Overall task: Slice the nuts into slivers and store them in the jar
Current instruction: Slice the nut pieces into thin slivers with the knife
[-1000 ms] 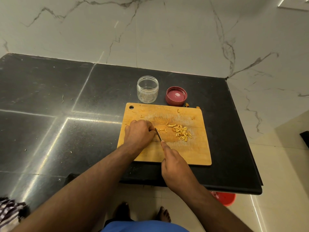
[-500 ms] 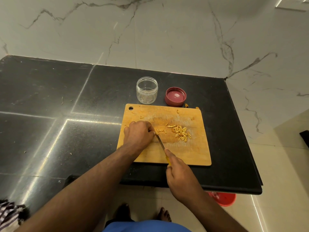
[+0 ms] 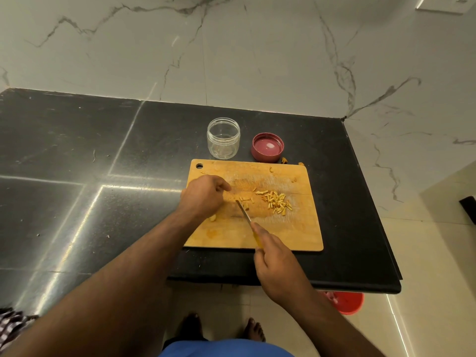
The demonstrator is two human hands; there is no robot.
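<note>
A wooden cutting board (image 3: 296, 233) lies on the black counter. A pile of pale nut slivers (image 3: 277, 203) sits right of its middle, with a few more pieces (image 3: 246, 199) by the blade. My right hand (image 3: 277, 261) grips a knife (image 3: 243, 211) with a yellow handle, its tip pointing up-left among the pieces. My left hand (image 3: 204, 195) rests on the board's left part, fingers curled; a nut piece (image 3: 213, 217) shows under its heel. An empty clear jar (image 3: 223, 138) stands behind the board, with its red lid (image 3: 268, 147) upside down beside it.
The black stone counter (image 3: 103, 163) meets a marble wall behind and ends just right of the board. Two nut scraps (image 3: 284, 160) lie by the lid. A red bucket (image 3: 346, 302) stands on the floor below the counter edge. My bare feet are below.
My right hand has drawn back toward me, showing more of the blade and the yellow handle. My left hand has loosened, and its fingers have lifted off the pieces by the blade.
</note>
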